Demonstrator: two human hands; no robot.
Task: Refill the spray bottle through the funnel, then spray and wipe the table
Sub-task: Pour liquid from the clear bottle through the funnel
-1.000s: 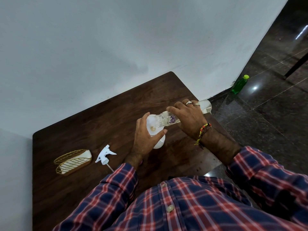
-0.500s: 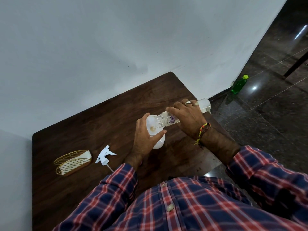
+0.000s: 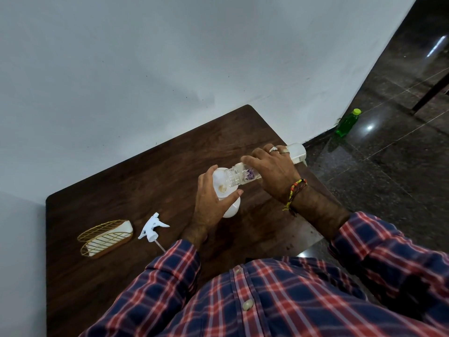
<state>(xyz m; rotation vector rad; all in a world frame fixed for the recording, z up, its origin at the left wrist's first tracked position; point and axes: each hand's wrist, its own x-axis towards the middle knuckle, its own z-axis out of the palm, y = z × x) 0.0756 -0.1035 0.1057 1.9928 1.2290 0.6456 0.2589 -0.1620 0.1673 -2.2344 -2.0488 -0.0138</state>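
The right hand (image 3: 272, 173) grips a tipped clear plastic bottle (image 3: 245, 175), mouth at nine o'clock over the white funnel (image 3: 222, 183); the left hand (image 3: 213, 203) clasps the white spray bottle (image 3: 232, 209), steadying it.

shirt (image 3: 279, 300): navy-red plaid, buttoned | right wrist: beaded bracelet (image 3: 295, 193) | rings (image 3: 274, 149)

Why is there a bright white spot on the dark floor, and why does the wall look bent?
Head view: the spot is glare, a light mirrored in the shiny floor beside the green bottle; another bright streak shows further back. Head view: the wide lens bends the wall and table edges; the focus is fairly sharp.
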